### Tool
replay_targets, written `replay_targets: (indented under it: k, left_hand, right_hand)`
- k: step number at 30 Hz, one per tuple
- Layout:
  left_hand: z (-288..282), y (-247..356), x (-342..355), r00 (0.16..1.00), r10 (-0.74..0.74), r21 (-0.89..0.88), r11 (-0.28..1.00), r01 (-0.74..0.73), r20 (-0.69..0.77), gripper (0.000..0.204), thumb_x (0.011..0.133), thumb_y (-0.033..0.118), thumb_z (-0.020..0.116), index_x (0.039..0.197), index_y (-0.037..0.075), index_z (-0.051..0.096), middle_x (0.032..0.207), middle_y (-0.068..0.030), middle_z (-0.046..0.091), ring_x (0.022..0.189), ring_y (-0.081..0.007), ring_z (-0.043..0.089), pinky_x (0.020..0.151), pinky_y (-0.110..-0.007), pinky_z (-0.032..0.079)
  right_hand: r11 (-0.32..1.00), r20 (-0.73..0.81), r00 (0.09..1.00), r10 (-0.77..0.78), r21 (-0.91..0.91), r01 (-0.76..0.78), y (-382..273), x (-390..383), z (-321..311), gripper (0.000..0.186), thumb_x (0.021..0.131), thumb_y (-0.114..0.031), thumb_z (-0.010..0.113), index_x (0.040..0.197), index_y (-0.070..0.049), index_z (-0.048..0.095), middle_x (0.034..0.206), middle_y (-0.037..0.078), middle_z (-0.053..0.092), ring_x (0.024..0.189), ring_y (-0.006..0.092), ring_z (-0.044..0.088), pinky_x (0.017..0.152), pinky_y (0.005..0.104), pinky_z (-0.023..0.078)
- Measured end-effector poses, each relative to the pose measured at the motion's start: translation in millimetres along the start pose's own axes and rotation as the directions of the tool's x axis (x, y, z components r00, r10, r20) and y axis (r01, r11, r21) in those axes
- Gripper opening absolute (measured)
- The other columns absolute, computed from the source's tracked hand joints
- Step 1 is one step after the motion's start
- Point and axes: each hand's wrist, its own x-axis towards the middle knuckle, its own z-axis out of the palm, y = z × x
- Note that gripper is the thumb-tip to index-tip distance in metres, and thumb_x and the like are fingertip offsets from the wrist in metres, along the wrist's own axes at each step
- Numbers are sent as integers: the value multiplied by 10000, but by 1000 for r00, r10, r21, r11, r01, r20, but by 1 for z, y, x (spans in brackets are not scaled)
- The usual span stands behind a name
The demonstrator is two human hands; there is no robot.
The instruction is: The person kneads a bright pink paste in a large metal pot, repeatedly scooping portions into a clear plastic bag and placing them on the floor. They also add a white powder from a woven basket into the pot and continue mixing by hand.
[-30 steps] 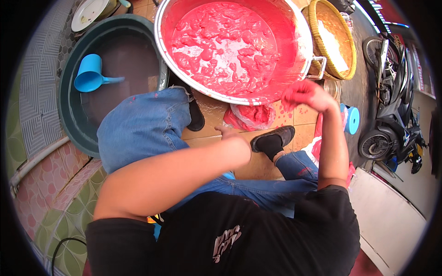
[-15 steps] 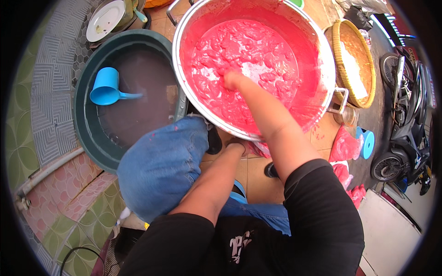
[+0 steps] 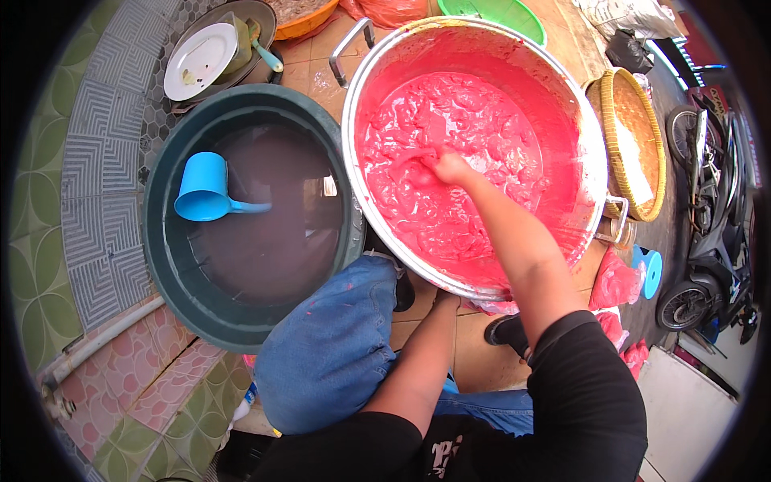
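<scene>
A large metal pot (image 3: pixel 474 293) holds a thick, lumpy, wet pink mixture (image 3: pixel 490 120). My right hand (image 3: pixel 446 167) reaches into it near the middle, its fingers coated in pink and partly sunk among the lumps. Whether those fingers grip anything is hidden by the coating. Down below the pot's near rim is my left hand (image 3: pixel 446 299), mostly covered by the pot, so its fingers do not show. My jeans-clad knee (image 3: pixel 321 337) is bent beside the pot.
Left of the pot stands a dark green tub (image 3: pixel 165 281) of murky water with a blue dipper (image 3: pixel 204 186) in it. Beyond are a white plate (image 3: pixel 201 60), an orange basin (image 3: pixel 309 22) and a green basin (image 3: pixel 506 18). Rightward are a woven basket (image 3: pixel 654 153), pink-filled bags (image 3: pixel 617 281) and a motorcycle (image 3: pixel 711 233).
My right hand has lifted a little, showing more of its pink-coated fingers. My left hand has slipped farther under the pot's rim. The view has shifted, so everything sits lower and farther right.
</scene>
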Motion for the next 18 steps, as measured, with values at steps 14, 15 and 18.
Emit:
replay_targets:
  k: [14,15,18]
  left_hand:
    - [9,6,9,998,15,-26,1000,-13,63,390,803,314,574,1129,101,546,1025,-62,576,848,-186,516,767,-377,430]
    - [8,5,8,998,7,-30,1000,-5,58,389,803,312,574,1127,100,546,1020,-61,577,841,-185,516,762,-373,433]
    - [8,6,8,998,3,-16,1000,-2,59,384,802,306,575,1122,95,547,1004,-59,580,819,-180,518,747,-362,441]
  right_hand:
    - [985,-60,990,-125,-127,117,-69,20,34,784,722,-251,679,1378,-195,253,1227,174,500,1121,348,489,930,393,409]
    - [988,-32,999,-13,-157,8,-77,22,39,806,710,-256,692,1380,-197,248,1217,175,507,1126,347,485,932,391,408]
    - [987,26,990,138,74,-140,-71,27,38,780,693,-273,717,1351,-168,313,1173,167,545,1079,306,526,906,374,427]
